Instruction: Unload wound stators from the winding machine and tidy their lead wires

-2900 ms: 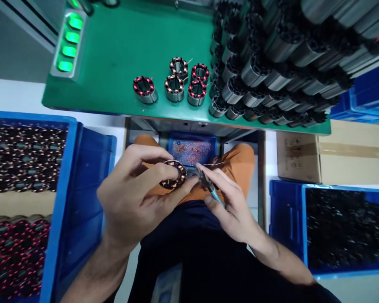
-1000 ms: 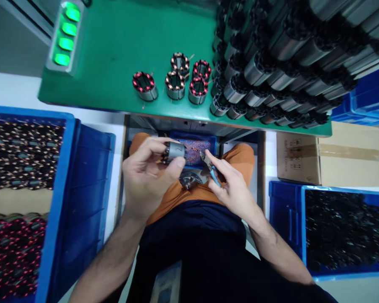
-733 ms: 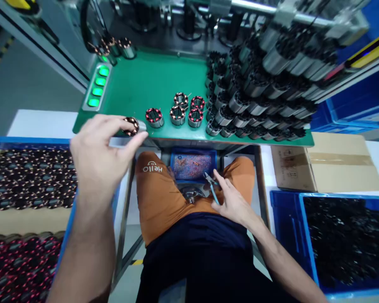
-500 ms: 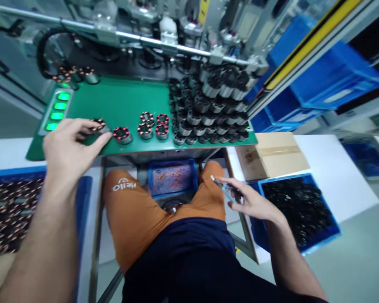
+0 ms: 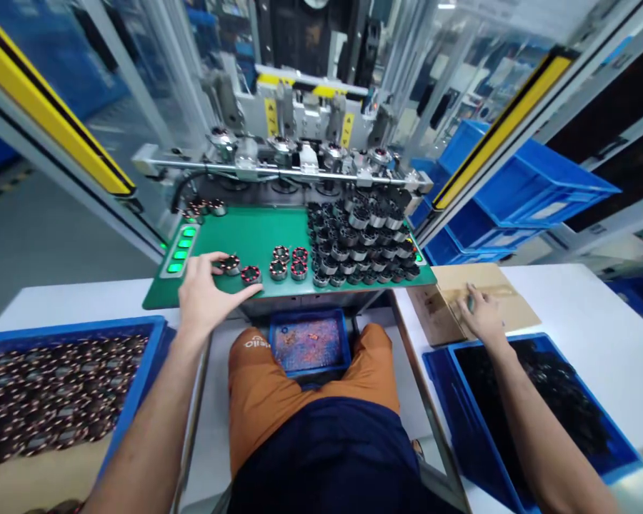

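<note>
My left hand is over the green work plate, thumb and fingers spread apart. Its fingertips touch a copper-wound motor stator. The thumb stretches along the front of a second stator with red marks. To the right stands a small group of red- and copper-topped stators. My right hand rests on top of a cardboard box, its fingers closed around small pliers. Only a teal bit of their handle shows; the hand hides the rest.
Black-topped stators are stacked on the plate's right side. A machine bar runs behind it. Blue bins of wound stators and black parts flank me. Another blue bin sits between my knees. Yellow-edged posts rise both sides.
My right hand has moved from above my knee to the cardboard box with the pliers. My left thumb has spread from the first stator to the second. The view has tilted upward.
</note>
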`<state>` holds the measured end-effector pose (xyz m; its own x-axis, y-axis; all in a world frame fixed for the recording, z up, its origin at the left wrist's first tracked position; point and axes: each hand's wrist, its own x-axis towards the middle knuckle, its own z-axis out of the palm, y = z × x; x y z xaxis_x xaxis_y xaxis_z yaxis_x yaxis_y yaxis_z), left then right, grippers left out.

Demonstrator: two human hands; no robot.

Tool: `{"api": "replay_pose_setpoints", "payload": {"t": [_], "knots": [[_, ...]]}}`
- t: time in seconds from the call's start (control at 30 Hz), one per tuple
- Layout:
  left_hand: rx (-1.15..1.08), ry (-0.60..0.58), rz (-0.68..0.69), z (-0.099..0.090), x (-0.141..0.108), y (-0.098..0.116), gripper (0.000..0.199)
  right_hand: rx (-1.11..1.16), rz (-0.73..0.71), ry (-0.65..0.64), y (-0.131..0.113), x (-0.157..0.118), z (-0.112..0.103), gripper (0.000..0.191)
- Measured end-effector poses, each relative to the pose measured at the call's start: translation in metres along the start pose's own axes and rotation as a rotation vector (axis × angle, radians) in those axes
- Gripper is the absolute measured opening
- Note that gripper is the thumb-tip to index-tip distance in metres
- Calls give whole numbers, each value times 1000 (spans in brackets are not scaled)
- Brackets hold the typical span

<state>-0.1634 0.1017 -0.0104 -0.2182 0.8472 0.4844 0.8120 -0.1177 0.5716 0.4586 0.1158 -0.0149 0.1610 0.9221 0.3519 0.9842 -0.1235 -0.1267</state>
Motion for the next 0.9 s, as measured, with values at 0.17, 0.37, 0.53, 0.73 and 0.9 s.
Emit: {"api": "replay_pose_setpoints", "payload": {"t": [0.17,0.37,0.53,0.73,0.9], "knots": [[19,-64,83,-2,8,10,67,565,-644,-12,-118,-31,-78,35],[27,-169,62,-26,21,20,63,531,-1275,-90,-287,-17,-132,38],[173,-274,87,-28,24,19,63,-52,-1261,-303,-378,39,-89,43],[225,-297,11,-24,24,29,44,-170,-1287,-452,-407,69,-71,48],[322,-327,-102,-34,30,53,38,-193,-1291,-552,-423,72,-79,39]]}}
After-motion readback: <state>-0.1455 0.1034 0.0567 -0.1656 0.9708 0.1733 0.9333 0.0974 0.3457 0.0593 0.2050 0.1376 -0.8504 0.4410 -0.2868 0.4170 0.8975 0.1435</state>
